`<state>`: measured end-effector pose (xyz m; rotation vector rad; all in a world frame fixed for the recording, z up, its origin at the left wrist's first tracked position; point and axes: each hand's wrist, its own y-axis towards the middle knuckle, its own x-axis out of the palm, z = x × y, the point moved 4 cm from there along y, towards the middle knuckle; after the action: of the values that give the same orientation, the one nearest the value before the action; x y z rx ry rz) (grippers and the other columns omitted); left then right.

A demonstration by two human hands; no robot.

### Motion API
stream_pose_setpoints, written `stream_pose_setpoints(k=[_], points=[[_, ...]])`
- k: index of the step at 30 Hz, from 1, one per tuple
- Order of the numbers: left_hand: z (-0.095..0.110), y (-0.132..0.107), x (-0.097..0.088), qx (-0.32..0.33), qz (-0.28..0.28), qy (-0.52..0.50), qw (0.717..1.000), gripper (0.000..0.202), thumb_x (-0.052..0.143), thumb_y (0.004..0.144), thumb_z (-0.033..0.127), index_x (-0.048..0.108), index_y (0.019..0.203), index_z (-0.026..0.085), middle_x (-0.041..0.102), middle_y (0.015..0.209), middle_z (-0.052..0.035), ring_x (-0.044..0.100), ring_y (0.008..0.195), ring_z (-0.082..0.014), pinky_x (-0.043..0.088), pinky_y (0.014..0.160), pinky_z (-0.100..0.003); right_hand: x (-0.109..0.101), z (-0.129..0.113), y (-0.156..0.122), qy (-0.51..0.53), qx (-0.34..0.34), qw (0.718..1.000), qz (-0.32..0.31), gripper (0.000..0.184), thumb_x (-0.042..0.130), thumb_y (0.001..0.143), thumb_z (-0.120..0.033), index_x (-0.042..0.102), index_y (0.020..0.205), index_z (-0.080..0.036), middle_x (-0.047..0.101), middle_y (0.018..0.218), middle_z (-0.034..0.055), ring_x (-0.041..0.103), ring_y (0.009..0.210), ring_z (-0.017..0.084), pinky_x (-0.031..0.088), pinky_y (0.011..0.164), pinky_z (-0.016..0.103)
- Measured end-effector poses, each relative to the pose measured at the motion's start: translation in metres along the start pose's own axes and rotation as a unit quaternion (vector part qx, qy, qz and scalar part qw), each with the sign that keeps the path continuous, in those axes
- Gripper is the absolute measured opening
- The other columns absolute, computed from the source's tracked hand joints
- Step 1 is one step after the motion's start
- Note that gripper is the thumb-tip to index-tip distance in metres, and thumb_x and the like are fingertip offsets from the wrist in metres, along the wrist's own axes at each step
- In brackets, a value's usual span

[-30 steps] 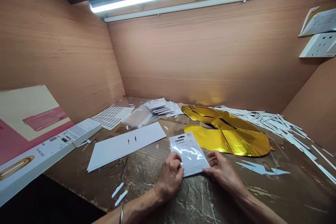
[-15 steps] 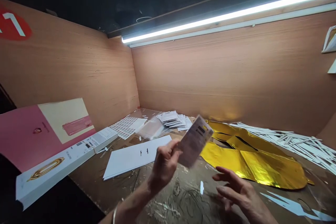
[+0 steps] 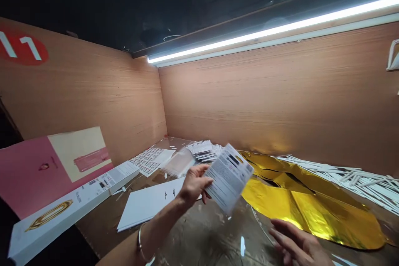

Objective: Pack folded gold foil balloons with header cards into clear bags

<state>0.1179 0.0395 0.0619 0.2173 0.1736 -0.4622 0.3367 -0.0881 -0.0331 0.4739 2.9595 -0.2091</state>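
Observation:
My left hand point(image 3: 195, 185) pinches the left edge of a white printed card packet point(image 3: 230, 178), raised and tilted above the table. Lines of small print, a dark bar and a hanging hole show on its face. My right hand point(image 3: 299, 243) is low on the right with fingers outstretched, next to a flat gold foil balloon point(image 3: 314, 212). A thin pale curved line ends by its fingertips; whether it touches them I cannot tell. Behind the left forearm lie folded white cards point(image 3: 143, 205) with two slots.
A long stack of printed cards point(image 3: 73, 208) stands at the left beside a pink and cream folder point(image 3: 31, 170). Further back are a label sheet point(image 3: 151, 160), clear bags point(image 3: 179, 162) and a pile of packets point(image 3: 202, 147). White sticks point(image 3: 352, 178) lie at the right, below a lamp point(image 3: 274, 29).
The packet in my left hand has turned so its printed face shows more clearly. My right hand has shifted lower and rightward in view. The camera view has tilted up slightly.

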Motion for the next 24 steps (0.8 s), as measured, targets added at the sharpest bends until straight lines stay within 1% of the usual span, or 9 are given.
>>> stream_pose_setpoints(k=[2,4,6,8,11,13,15,18,24], points=[[-0.007,0.013,-0.003,-0.053,0.025,-0.119,0.991,0.03,0.054,0.061,0.023,0.051,0.088,0.01,0.057,0.066,-0.0028,0.048,0.033,-0.0111,0.036,0.026,-0.023,0.007,-0.015,0.013,0.028,-0.009,0.999,0.017,0.044,0.061,0.061,-0.051,0.062,0.09,-0.017,0.064,0.088,0.0071,0.058,0.064,0.017,0.046,0.049,0.024],[-0.016,0.018,0.005,-0.069,0.022,-0.177,0.981,0.033,0.058,0.058,0.022,0.051,0.086,0.009,0.057,0.064,-0.003,0.05,0.033,-0.0127,0.037,0.024,-0.022,0.022,-0.029,0.031,0.087,0.007,0.996,-0.014,0.044,0.06,0.063,-0.051,0.061,0.09,-0.015,0.063,0.087,0.0078,0.059,0.071,0.019,0.046,0.048,0.024],[-0.025,0.016,0.018,-0.077,-0.002,-0.205,0.976,0.031,0.059,0.058,0.021,0.051,0.085,0.009,0.057,0.061,-0.0025,0.051,0.033,-0.0134,0.037,0.023,-0.021,0.038,-0.038,0.05,0.158,0.031,0.985,-0.056,0.041,0.062,0.064,-0.047,0.061,0.088,-0.014,0.064,0.08,0.0063,0.059,0.067,0.017,0.046,0.049,0.023],[-0.032,0.011,0.029,-0.082,-0.015,-0.218,0.972,0.027,0.057,0.059,0.019,0.052,0.084,0.009,0.058,0.062,-0.0028,0.052,0.034,-0.0134,0.037,0.022,-0.02,0.051,-0.038,0.066,0.227,0.053,0.97,-0.066,0.036,0.067,0.062,-0.042,0.062,0.083,-0.013,0.065,0.071,0.0041,0.06,0.062,0.016,0.047,0.052,0.024],[-0.038,0.009,0.034,-0.095,-0.009,-0.229,0.969,0.023,0.056,0.059,0.017,0.052,0.081,0.009,0.059,0.063,-0.0032,0.052,0.034,-0.013,0.036,0.022,-0.019,0.064,-0.026,0.08,0.316,0.077,0.943,-0.063,0.029,0.072,0.058,-0.034,0.063,0.077,-0.013,0.068,0.068,0.0041,0.062,0.066,0.019,0.049,0.06,0.028],[-0.042,0.009,0.033,-0.107,-0.008,-0.237,0.966,0.021,0.056,0.058,0.018,0.052,0.077,0.01,0.058,0.061,-0.0028,0.051,0.033,-0.0132,0.036,0.022,-0.02,0.068,-0.017,0.083,0.352,0.087,0.929,-0.071,0.027,0.073,0.057,-0.031,0.064,0.076,-0.014,0.069,0.071,0.0052,0.063,0.073,0.023,0.05,0.065,0.032],[-0.046,0.012,0.032,-0.117,-0.003,-0.243,0.963,0.019,0.055,0.057,0.018,0.051,0.074,0.01,0.056,0.059,-0.0017,0.051,0.033,-0.0127,0.036,0.022,-0.02,0.07,-0.012,0.085,0.363,0.097,0.923,-0.079,0.029,0.072,0.057,-0.03,0.064,0.079,-0.014,0.069,0.075,0.006,0.062,0.078,0.025,0.051,0.068,0.035],[-0.052,0.015,0.03,-0.137,0.017,-0.242,0.961,0.018,0.054,0.054,0.017,0.05,0.071,0.011,0.054,0.059,-0.0001,0.048,0.031,-0.0109,0.034,0.022,-0.02,0.067,-0.012,0.093,0.36,0.1,0.926,-0.051,0.032,0.071,0.058,-0.033,0.063,0.084,-0.015,0.069,0.08,0.006,0.062,0.081,0.026,0.052,0.068,0.036],[-0.061,0.018,0.031,-0.15,0.026,-0.237,0.96,0.015,0.051,0.055,0.016,0.051,0.069,0.012,0.055,0.059,-0.0003,0.047,0.031,-0.0099,0.03,0.021,-0.017,0.06,-0.009,0.114,0.32,0.105,0.942,0.001,0.03,0.075,0.051,-0.033,0.063,0.072,-0.015,0.07,0.073,0.0061,0.063,0.079,0.028,0.053,0.068,0.037]])
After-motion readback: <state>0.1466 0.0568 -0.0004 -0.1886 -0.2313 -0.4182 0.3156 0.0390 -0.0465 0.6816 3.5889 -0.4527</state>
